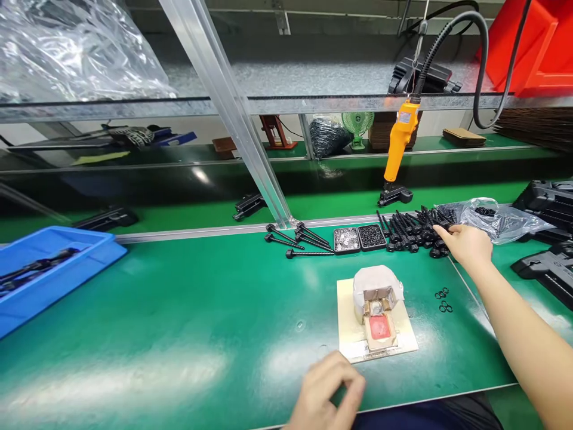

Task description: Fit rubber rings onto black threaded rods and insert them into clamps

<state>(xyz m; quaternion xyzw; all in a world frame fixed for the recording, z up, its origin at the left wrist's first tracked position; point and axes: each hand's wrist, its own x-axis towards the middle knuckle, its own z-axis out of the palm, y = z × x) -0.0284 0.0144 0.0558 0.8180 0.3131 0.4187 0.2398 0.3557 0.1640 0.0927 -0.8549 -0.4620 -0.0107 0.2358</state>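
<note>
My right hand [470, 245] reaches into a heap of black knob-headed rods [405, 230] at the back right of the green bench. Its thumb and fingers close on one of the rods, mostly hidden by the hand. My left hand [329, 391] is curled near the front edge, thumb and forefinger tips together; nothing shows in it. Just beyond it stands a pale fixture [378, 286] with a red pad [380, 326], on a cream board [345, 298]. More rods [308, 254] lie left of two small trays, one of clear pieces [346, 240], one of tiny black parts [371, 236].
Black rings [443, 306] lie right of the fixture. An orange power screwdriver [400, 140] hangs above the bench. A blue bin [58, 269] sits at left; a plastic bag [496, 221] and black housings [550, 269] are at right. A metal post [242, 119] slants down behind.
</note>
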